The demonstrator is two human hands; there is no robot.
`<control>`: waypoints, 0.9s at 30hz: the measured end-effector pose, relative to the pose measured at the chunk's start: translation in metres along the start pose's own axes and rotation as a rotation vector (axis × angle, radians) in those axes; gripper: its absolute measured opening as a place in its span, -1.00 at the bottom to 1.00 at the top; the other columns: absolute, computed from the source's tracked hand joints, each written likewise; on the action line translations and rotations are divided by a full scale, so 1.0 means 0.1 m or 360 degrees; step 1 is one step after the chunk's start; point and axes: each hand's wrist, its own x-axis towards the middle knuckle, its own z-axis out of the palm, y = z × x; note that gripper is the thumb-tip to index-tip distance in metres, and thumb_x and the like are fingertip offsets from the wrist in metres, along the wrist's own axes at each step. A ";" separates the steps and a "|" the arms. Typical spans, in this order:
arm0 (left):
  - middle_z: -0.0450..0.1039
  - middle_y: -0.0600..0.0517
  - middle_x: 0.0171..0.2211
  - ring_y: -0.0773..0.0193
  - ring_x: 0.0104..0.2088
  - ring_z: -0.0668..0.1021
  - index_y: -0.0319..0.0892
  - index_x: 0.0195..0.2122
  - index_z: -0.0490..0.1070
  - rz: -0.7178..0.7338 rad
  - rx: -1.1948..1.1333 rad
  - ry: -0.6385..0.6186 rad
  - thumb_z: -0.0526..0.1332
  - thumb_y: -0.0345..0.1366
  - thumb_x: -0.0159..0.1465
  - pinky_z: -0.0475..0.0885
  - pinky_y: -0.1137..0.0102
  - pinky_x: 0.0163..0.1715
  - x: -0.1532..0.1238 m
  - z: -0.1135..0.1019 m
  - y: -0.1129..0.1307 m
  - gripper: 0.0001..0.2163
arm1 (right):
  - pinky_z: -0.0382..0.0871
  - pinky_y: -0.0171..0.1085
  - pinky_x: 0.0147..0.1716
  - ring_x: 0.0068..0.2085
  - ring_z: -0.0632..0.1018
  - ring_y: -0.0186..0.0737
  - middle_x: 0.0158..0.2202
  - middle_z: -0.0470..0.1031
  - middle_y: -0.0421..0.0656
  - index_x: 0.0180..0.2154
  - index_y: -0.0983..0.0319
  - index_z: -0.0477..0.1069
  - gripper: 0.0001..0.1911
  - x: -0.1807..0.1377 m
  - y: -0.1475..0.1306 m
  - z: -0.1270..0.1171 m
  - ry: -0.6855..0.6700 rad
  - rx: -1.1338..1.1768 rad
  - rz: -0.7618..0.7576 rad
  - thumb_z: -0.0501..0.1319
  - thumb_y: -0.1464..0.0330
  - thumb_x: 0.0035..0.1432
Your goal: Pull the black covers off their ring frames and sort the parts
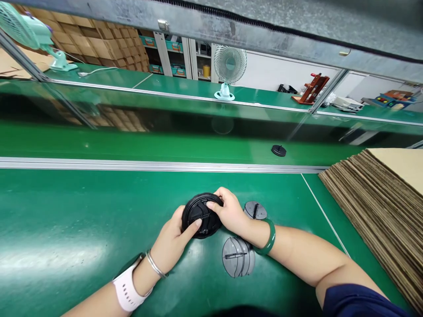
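A round black plastic disc [201,215] is held just above the green worktop [72,229] by both hands. My left hand [173,242] grips its near left edge, with the thumb pressed on its face. Around its far right edge my right hand [229,212] curls its fingers. Two grey round discs lie close by: one [237,256] under my right wrist, the other [256,210] just behind that hand. A white watch and a thin bangle are on my left wrist, a green bangle on my right.
A stack of flat brown cardboard sheets [380,207] fills the right side. Another black disc [279,150] lies on the green belt beyond the metal rail [148,165]. Two small desk fans [229,70] [29,33] stand on the far bench.
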 end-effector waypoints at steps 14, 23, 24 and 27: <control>0.50 -0.04 -0.04 0.00 0.00 0.51 -0.13 0.06 0.32 0.0023 -0.0083 0.0058 0.19 0.10 0.31 0.40 0.19 0.02 0.01 -0.02 -0.02 -0.54 | 0.41 -0.11 -0.08 -0.12 0.54 -0.08 -0.20 0.53 -0.22 -0.16 0.21 0.39 -0.56 0.02 -0.11 -0.06 -0.0342 0.0071 0.0027 0.54 0.35 -0.03; 0.47 -0.25 0.06 -0.21 0.09 0.50 -0.15 0.24 0.26 0.0434 0.0964 0.0824 0.00 0.02 0.41 0.34 -0.01 0.11 1.36 -0.81 0.59 -0.51 | 0.44 -0.06 -0.01 -0.02 0.50 -0.08 -0.02 0.39 0.01 0.16 0.24 0.24 -0.24 0.32 0.22 -0.14 -0.0348 0.0515 -0.0077 0.45 0.08 0.05; 0.43 -0.25 0.13 -0.22 0.18 0.43 -0.13 0.22 0.31 0.0490 0.1033 0.0752 0.05 -0.03 0.38 0.25 -0.04 0.19 1.55 -0.85 0.62 -0.54 | 0.44 -0.07 -0.02 -0.04 0.51 -0.09 -0.03 0.41 0.00 0.15 0.25 0.26 -0.26 0.32 0.25 -0.13 -0.0349 0.0504 -0.0093 0.44 0.08 0.06; 0.33 -0.31 0.23 -0.36 0.31 0.25 -0.15 0.15 0.43 0.0569 0.1175 0.0464 0.28 -0.05 0.19 0.01 -0.26 0.27 1.88 -0.79 0.56 -0.47 | 0.48 -0.11 -0.05 -0.05 0.53 -0.11 -0.05 0.43 -0.03 0.14 0.24 0.31 -0.29 0.34 0.29 -0.07 -0.0397 0.0504 -0.0139 0.44 0.07 0.05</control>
